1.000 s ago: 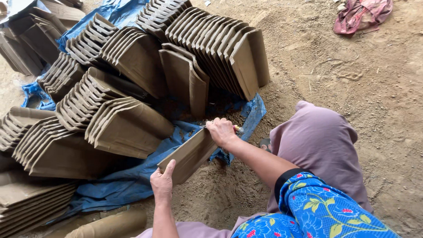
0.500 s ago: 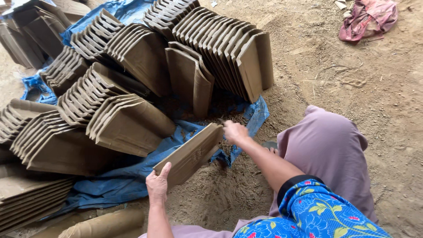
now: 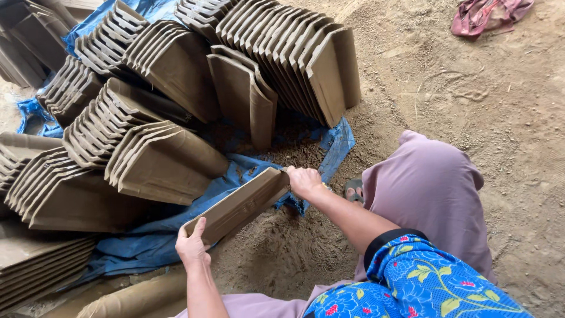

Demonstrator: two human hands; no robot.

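Clay tile (image 3: 238,205), at lower centre of the frame, is held on edge, long axis running lower left to upper right; left hand (image 3: 192,244) grips the near end, right hand (image 3: 304,180) is closed on the far end.

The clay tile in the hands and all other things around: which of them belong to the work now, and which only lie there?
In the work:
- unfired clay tile, held edge-up
- left hand at its near end
- right hand at its far end

Only lying about:
- rows of stacked tiles
- blue tarp under them
- reddish cloth on the dirt floor
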